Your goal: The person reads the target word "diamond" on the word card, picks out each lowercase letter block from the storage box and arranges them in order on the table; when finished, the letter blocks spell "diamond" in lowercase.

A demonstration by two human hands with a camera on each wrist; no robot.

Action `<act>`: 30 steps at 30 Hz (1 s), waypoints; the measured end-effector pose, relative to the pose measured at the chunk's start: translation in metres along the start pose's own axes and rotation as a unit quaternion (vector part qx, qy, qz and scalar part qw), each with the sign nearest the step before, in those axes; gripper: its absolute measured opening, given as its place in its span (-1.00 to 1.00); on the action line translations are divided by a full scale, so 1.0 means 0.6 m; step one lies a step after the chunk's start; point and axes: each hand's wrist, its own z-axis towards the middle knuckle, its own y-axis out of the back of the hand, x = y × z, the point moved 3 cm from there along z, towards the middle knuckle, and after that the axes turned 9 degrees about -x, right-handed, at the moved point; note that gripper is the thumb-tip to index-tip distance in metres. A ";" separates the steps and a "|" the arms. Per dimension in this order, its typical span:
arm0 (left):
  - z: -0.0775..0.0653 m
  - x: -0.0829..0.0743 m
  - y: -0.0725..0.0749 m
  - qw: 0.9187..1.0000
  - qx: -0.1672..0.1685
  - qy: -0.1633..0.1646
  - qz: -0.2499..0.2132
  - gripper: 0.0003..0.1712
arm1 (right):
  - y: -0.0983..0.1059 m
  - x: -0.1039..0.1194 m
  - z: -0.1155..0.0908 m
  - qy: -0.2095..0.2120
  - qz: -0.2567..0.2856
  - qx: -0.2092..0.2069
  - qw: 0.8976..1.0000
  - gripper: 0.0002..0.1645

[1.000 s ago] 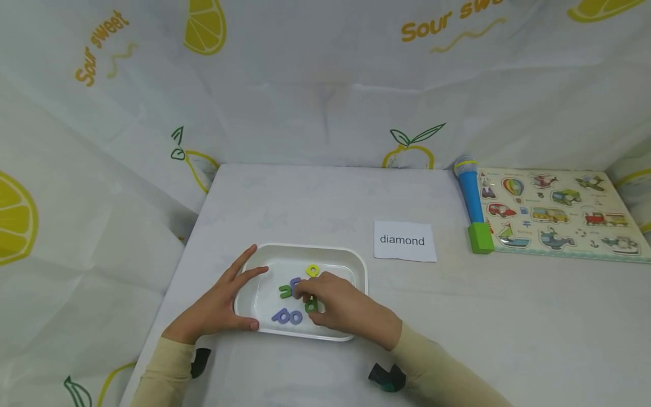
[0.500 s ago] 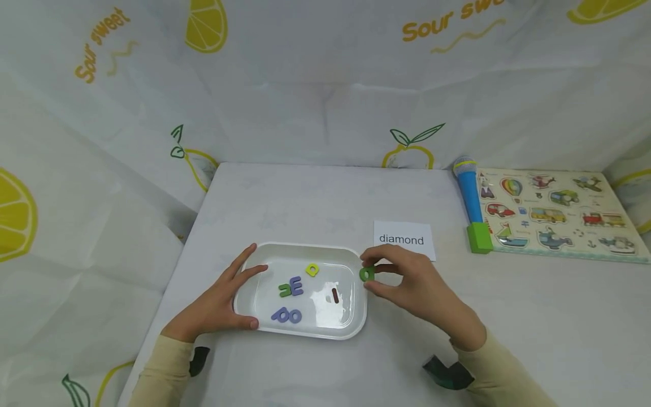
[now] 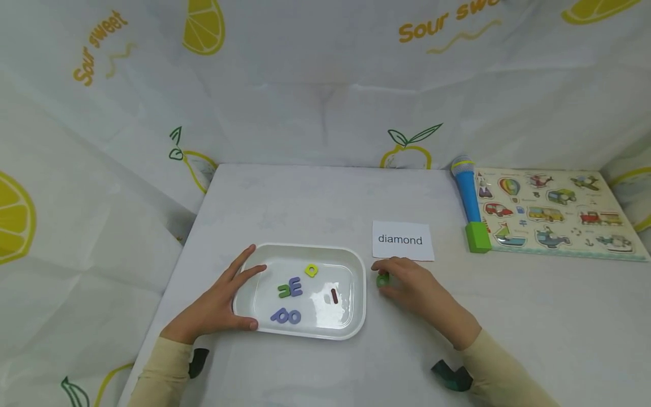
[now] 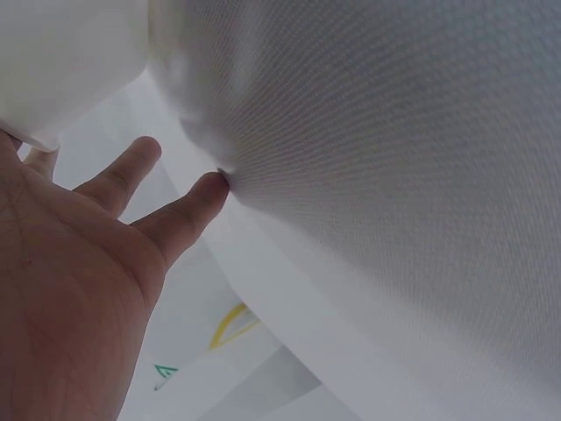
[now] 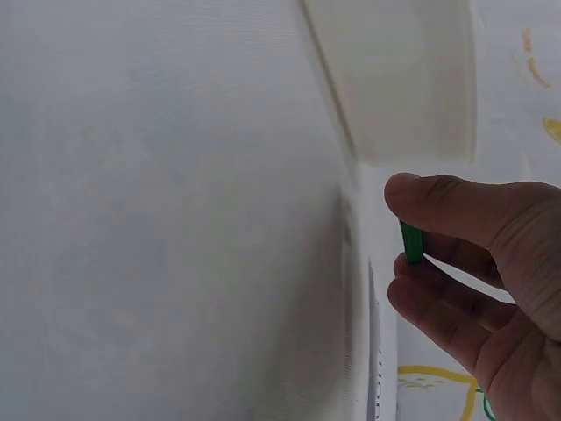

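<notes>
A white tray point(image 3: 356, 328) holds several small letter pieces. Among them are a yellow letter point(image 3: 311, 271), a green n point(image 3: 284, 291), a purple m point(image 3: 295, 286), a purple ring-shaped letter point(image 3: 294, 317) and a dark red bar-like letter point(image 3: 334, 296). My left hand point(image 3: 211, 308) rests on the tray's left end, thumb and fingers spread and fairly straight. Just right of the tray, below the word card point(image 3: 403, 241) reading "diamond", my right hand point(image 3: 422, 291) pinches a green letter point(image 5: 411, 241) between thumb and fingertips. Its shape is partly hidden by the fingers.
At the back right lies a picture puzzle board point(image 3: 554, 215) with vehicles. A blue toy microphone point(image 3: 469, 198) with a green block-shaped end lies along its left edge. A patterned white cloth point(image 3: 305, 85) hangs behind the table.
My right hand has lifted the green letter out of the tray, carried it right past the rim and lowered it below the card. The red letter is uncovered. My left hand stays put.
</notes>
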 end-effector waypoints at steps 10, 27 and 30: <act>-0.002 0.001 -0.004 1.000 -0.002 0.005 0.001 0.29 | -0.018 -0.010 -0.001 -0.005 -0.008 0.021 1.000 -0.38; -0.002 0.004 -0.001 1.000 -0.003 -0.009 0.002 0.28 | -0.020 -0.014 0.001 -0.009 -0.004 0.018 1.000 -0.42; -0.002 0.005 -0.002 1.000 -0.004 -0.003 0.002 0.29 | -0.015 -0.013 0.002 -0.016 0.005 0.019 1.000 -0.40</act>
